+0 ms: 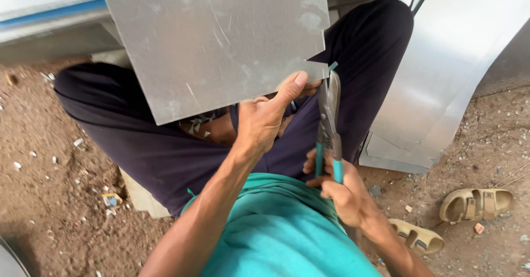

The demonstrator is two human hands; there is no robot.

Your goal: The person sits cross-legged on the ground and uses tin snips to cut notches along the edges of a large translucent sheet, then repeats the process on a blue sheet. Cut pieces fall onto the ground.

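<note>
A flat grey metal sheet [215, 39] is held up over my lap, with a stepped notch cut in its right edge. My left hand [268, 117] grips the sheet's lower right corner, thumb pressed on top. My right hand [339, 191] is closed around the teal handles of tin snips [328, 122]. The snips' blades point up and meet the sheet's edge at the notch. I sit with knees apart in dark trousers and a teal shirt.
Stacked curved metal sheets [441, 72] lie on the ground at the right. Two tan sandals [475, 204] rest on the dirt at the lower right. A white panel with a blue stripe [49, 12] is at the upper left. Small metal scraps litter the dirt.
</note>
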